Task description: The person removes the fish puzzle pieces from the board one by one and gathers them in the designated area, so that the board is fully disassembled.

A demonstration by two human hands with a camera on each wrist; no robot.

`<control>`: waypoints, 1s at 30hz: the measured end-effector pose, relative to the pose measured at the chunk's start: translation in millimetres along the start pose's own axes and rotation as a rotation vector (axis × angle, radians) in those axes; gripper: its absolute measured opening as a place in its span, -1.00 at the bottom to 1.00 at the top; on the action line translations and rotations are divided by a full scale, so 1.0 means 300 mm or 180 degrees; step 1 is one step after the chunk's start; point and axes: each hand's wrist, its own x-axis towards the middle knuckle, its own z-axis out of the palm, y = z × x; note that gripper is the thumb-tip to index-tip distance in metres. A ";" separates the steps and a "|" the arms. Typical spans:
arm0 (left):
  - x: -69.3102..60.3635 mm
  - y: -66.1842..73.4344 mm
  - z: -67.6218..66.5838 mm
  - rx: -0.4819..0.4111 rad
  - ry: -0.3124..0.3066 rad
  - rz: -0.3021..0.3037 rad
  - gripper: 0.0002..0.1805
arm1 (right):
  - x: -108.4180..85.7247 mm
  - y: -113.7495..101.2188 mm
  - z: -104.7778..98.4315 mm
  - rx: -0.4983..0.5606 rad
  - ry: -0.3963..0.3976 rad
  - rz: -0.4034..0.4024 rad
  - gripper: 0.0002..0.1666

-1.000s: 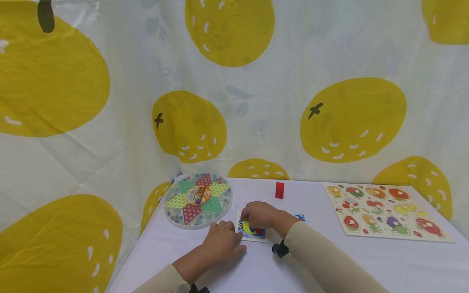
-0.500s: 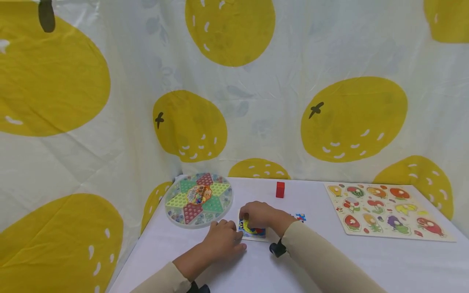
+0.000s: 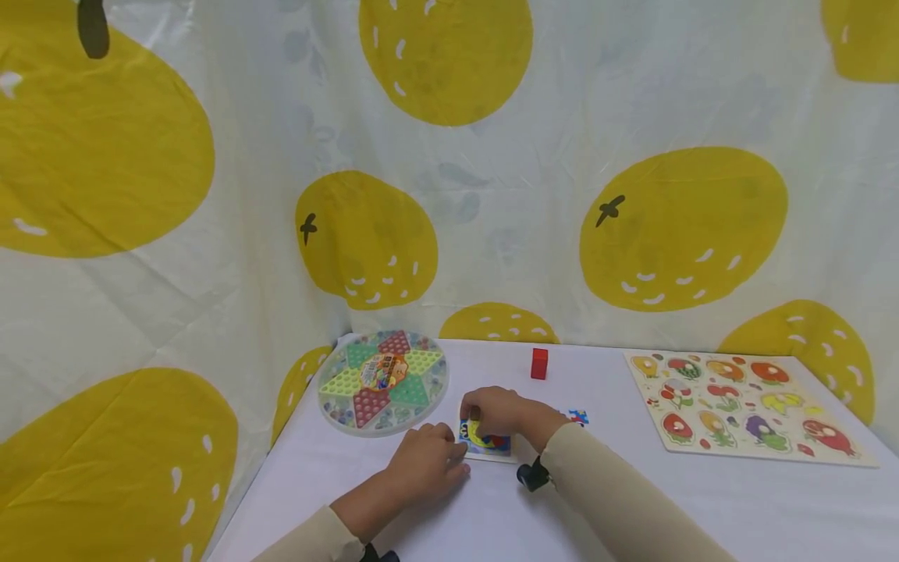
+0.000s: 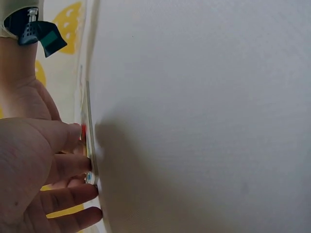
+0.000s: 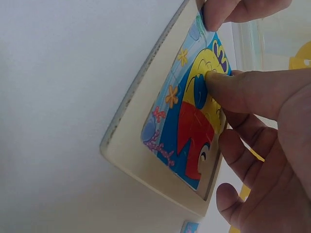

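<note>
Right grip [image 3: 495, 411]: thumb on sea-scene puzzle [image 5: 194, 128], yellow part; pinching or only pressing, cannot tell, index fingertip hidden. Puzzle lies on counter [image 3: 737, 499]. Left hand [image 3: 424, 462] relaxed at its edge. Head view: puzzle partly covered; right wrist view adds bare recess [image 5: 208, 180], another piece [image 5: 191, 227] cut off

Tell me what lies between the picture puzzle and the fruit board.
In the head view, the right sleeve and at least one loose patterned piece.
</note>
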 end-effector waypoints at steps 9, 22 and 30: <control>0.035 -0.020 0.024 -0.0144 0.0052 -0.0193 -0.73 | -0.005 0.000 0.001 0.0178 0.0109 0.0016 -0.62; 0.049 -0.026 0.027 -0.0246 0.0051 -0.0287 -0.69 | -0.024 0.027 -0.003 0.0499 0.0202 -0.0281 -0.80; 0.048 -0.027 0.036 -0.0327 0.0197 -0.0292 -0.77 | -0.043 0.073 -0.026 0.0960 0.0194 -0.0415 -0.87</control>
